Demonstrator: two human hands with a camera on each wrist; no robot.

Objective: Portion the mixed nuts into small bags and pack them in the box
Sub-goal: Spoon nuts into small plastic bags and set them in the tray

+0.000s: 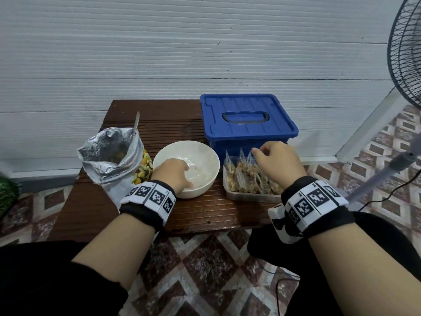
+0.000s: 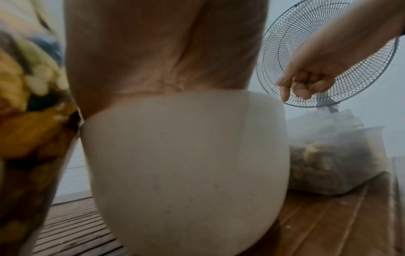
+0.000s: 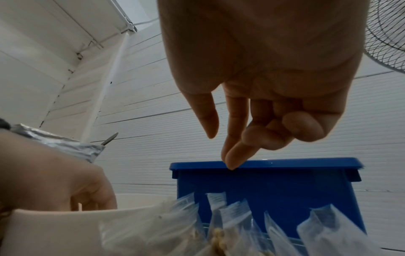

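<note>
On my far left a foil bag of mixed nuts stands upright on the wooden table, mouth open to the ceiling, with a metal utensil handle sticking up out of it; I can read no brand or print on the foil. Just to its right, my left hand reaches down over the near rim into the white bowl; its fingers are hidden inside, so I cannot tell whether they grasp anything. Next comes a clear tray packed with small filled bags, standing on end in a row, mouths upward. My right hand hovers just above their tops, forefinger and middle finger stretched down, the other fingers curled in, holding nothing. Behind the tray sits the blue box, lid on, its long side running left to right. The only markings are the black-and-white coded squares on my wristbands.
</note>
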